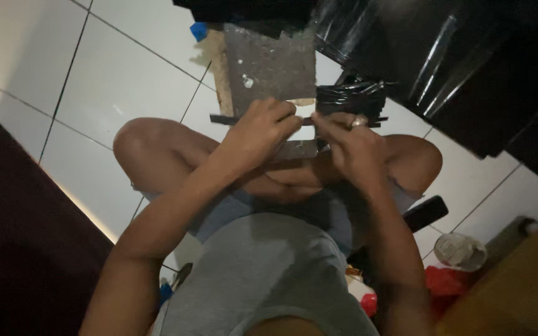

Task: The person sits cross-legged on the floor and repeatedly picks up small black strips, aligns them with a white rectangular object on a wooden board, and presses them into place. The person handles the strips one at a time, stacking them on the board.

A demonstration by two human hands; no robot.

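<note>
Seated cross-legged on white tile floor [126, 74]. Two hands meet above the knees. Left hand [259, 134] and right hand [350, 143], one ring on it, each pinch one thin dark strip [222, 119] held level between them. Just beyond: one grey board [269, 62] flat on the floor, one bundle of dark strips [350, 96] beside it. Farther, glossy black sheeting [443, 56]. Hands hide the board's near edge.
</note>
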